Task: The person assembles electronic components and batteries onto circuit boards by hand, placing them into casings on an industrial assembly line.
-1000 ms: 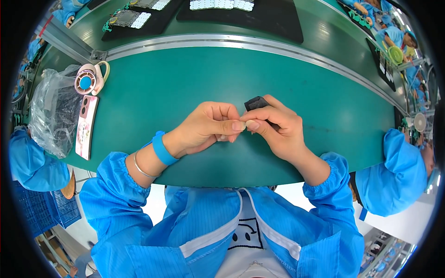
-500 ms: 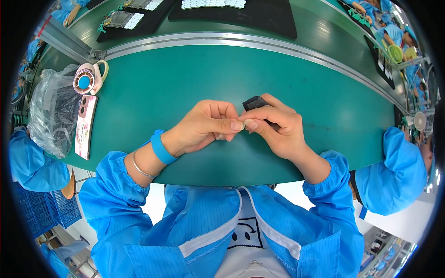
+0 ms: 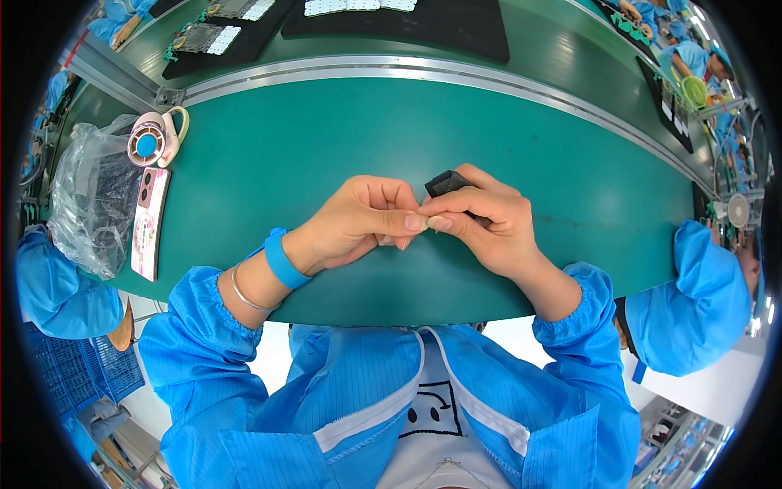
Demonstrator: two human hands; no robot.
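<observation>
Above the green table (image 3: 326, 122), my two hands meet fingertip to fingertip. My left hand (image 3: 362, 218) is closed in a pinch, thumb against the curled fingers; whatever lies between them is too small or hidden to name. A blue band (image 3: 283, 261) and a thin bangle circle that wrist. In my right hand (image 3: 497, 226) a small black block-like object (image 3: 447, 183) is tucked under the fingers, partly hidden by them. The right thumb and forefinger pinch together right against the left fingertips.
On the left lie a handheld fan (image 3: 147, 145), a phone (image 3: 149, 224) and a clear plastic bag (image 3: 94, 196). Beyond a metal rail (image 3: 391, 68), black trays (image 3: 399, 37) carry parts on a green belt. Blue-sleeved co-workers sit at left and right (image 3: 684, 301).
The trays beyond the rail have shifted a little to the left. My right thumb and fingertips have shifted slightly; both hands otherwise keep their place.
</observation>
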